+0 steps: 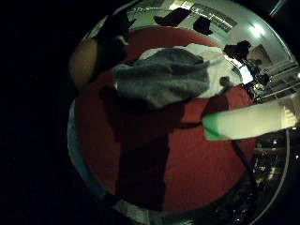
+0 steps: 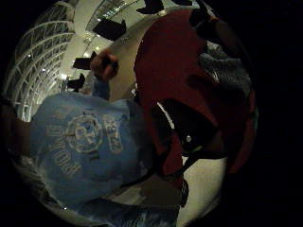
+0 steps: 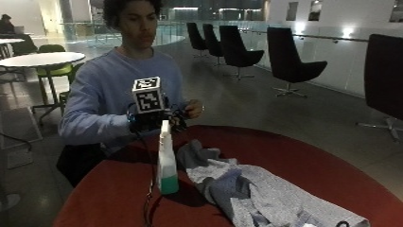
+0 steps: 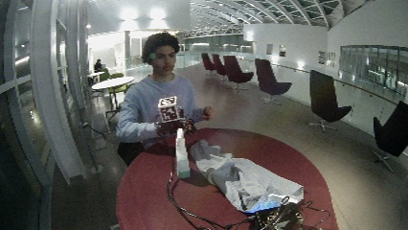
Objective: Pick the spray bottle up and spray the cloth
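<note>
The spray bottle (image 3: 167,163) stood upright on the red tabletop (image 3: 113,198), just beside the crumpled grey cloth (image 3: 264,194). The gloved right hand (image 3: 151,120) hovered above the bottle's top, holding nothing; how far its fingers were open could not be told. A black cable (image 3: 150,198) trailed past the bottle's base.

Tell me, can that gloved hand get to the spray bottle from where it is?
Probably yes. The gloved right hand hovers just behind the top of the spray bottle, which stands upright on the red table. The grey cloth lies beside it, not between them.
</note>
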